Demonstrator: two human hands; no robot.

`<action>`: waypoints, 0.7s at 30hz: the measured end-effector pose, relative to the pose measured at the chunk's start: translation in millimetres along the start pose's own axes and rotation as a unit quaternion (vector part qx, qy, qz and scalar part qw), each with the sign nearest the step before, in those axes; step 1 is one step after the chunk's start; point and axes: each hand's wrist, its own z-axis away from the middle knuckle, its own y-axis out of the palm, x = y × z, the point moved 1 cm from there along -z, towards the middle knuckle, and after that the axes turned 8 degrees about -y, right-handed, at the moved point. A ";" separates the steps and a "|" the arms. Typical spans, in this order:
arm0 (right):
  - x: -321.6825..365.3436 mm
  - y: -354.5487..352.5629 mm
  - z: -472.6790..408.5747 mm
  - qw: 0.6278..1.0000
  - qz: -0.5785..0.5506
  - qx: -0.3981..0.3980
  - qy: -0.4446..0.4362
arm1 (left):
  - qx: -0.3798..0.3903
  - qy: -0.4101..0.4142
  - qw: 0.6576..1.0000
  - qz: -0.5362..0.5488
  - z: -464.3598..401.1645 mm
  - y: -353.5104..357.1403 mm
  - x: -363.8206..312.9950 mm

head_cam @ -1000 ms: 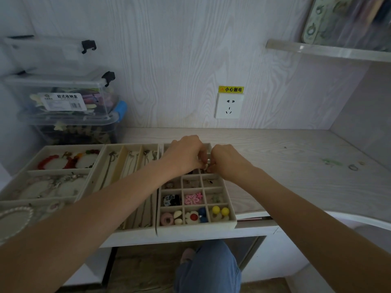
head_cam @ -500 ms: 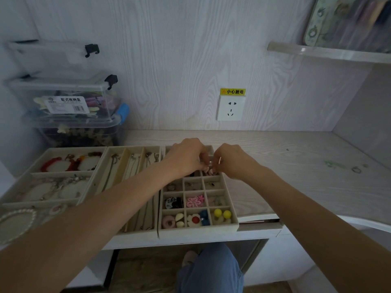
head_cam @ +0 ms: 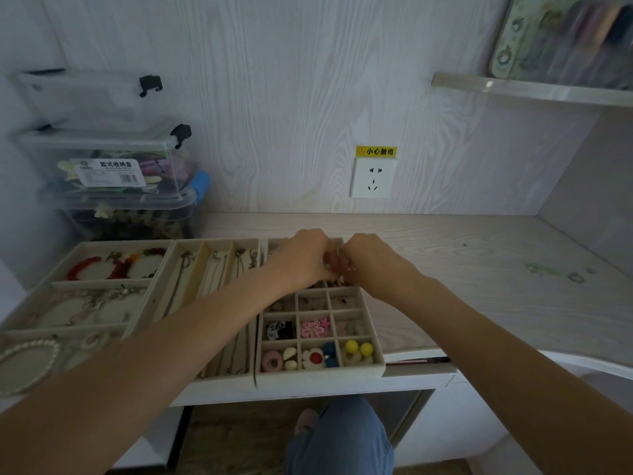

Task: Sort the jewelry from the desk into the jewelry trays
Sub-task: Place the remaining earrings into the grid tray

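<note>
Both hands, left and right, are meeting fingertip to fingertip over the grid tray's far cells, fingers curled, pinching something too small to identify

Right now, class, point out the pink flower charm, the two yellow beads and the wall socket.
pink flower charm (head_cam: 314,329), head view, centre of petals.
yellow beads (head_cam: 352,346), head view, left bead's top.
wall socket (head_cam: 374,178), head view, faceplate middle.

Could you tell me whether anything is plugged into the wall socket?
No, the wall socket shows bare slots, with no plug or cable in it.
</note>
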 end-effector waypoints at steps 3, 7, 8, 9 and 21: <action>2.7 0.4 7.8 0.999 0.022 -0.013 -0.045 | 0.000 0.008 1.000 0.004 0.1 0.9 -0.2; 0.6 5.9 9.5 0.998 0.046 -0.020 -0.050 | 0.000 0.010 1.000 0.008 -1.2 3.7 -1.1; -0.6 7.5 9.4 0.997 0.052 -0.019 -0.049 | 0.000 0.010 1.000 0.008 -1.8 4.4 -1.0; -2.2 8.5 9.3 0.997 0.057 -0.019 -0.050 | 0.001 0.009 1.000 0.008 -2.6 5.0 -1.0; -12.9 2.6 4.4 1.000 -0.004 -0.007 -0.016 | 0.018 0.012 1.000 0.009 -6.9 6.6 1.1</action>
